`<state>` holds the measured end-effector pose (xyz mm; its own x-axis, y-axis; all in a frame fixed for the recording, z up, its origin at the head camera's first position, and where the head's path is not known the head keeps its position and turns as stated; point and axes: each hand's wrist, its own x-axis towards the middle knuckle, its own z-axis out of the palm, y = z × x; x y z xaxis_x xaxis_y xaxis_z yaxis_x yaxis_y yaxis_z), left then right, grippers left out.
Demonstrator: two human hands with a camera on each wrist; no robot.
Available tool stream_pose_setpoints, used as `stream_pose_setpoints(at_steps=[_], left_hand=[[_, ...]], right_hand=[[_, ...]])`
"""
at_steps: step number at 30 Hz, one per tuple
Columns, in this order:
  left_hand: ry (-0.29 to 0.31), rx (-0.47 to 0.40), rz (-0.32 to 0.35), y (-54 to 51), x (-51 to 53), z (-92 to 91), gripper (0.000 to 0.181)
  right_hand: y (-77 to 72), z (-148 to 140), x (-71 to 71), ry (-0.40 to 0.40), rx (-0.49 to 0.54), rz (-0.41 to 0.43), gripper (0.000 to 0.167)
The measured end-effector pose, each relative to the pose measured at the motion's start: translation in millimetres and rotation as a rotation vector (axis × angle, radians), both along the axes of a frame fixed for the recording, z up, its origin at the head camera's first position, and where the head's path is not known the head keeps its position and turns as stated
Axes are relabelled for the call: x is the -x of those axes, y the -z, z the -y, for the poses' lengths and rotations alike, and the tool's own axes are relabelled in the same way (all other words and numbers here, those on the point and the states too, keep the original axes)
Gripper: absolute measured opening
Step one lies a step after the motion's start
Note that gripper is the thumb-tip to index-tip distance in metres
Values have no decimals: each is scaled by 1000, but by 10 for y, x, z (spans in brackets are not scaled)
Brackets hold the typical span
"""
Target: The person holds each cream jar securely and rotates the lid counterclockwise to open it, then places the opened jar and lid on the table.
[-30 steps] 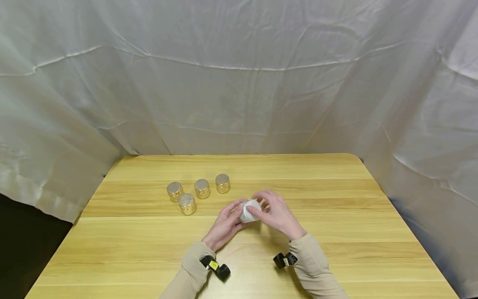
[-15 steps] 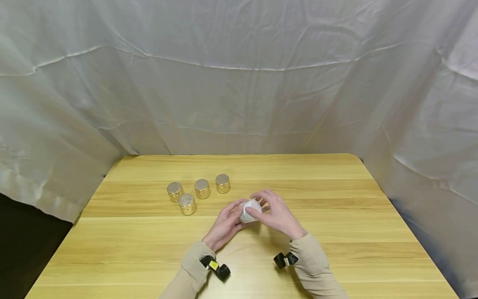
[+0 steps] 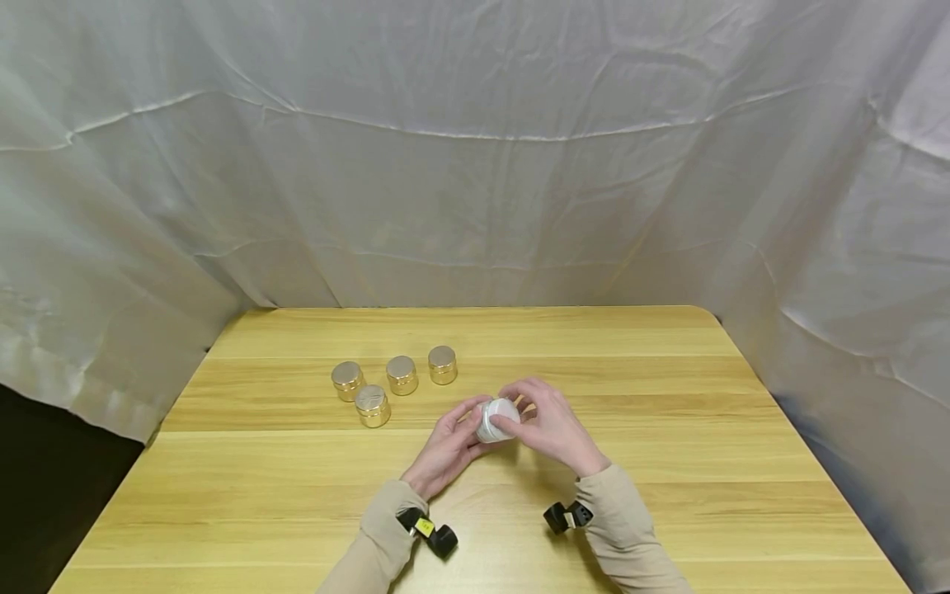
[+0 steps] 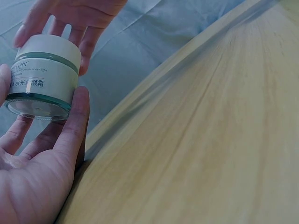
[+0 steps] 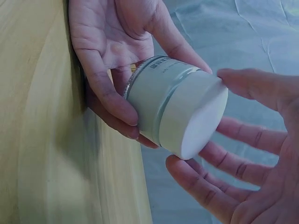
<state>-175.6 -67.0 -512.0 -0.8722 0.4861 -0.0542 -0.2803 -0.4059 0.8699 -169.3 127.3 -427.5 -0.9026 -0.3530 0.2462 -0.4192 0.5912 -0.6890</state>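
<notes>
Your left hand grips the pale body of a cosmetic jar, thumb along one side and fingers along the other, with dark printed characters showing on its side. Your right hand has its thumb and fingertips round the smooth white lid, which tilts toward the lower right. Along the left runs the wood-grain tabletop, and creased grey-blue cloth fills the background.
</notes>
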Motion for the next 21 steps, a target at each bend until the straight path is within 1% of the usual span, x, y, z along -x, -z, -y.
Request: stream_pose_setpoints(at_steps=[3, 6, 9, 14, 17, 21], left_hand=[[2, 5, -3, -3, -2, 1, 49], [-4, 4, 6, -8, -6, -3, 48], [-8, -2, 10, -13, -13, -2, 42], [-10, -12, 20, -23, -23, 0, 37], [-5, -16, 15, -21, -20, 0, 36], [0, -12, 1, -12, -14, 0, 40]], right_hand=[[9, -10, 4, -36, 5, -15, 29], [12, -12, 5, -53, 8, -21, 30], [13, -6, 1, -31, -3, -15, 34], [5, 10, -7, 20, -15, 32, 38], [14, 13, -3, 16, -20, 41, 38], [22, 10, 1, -17, -17, 31, 35]])
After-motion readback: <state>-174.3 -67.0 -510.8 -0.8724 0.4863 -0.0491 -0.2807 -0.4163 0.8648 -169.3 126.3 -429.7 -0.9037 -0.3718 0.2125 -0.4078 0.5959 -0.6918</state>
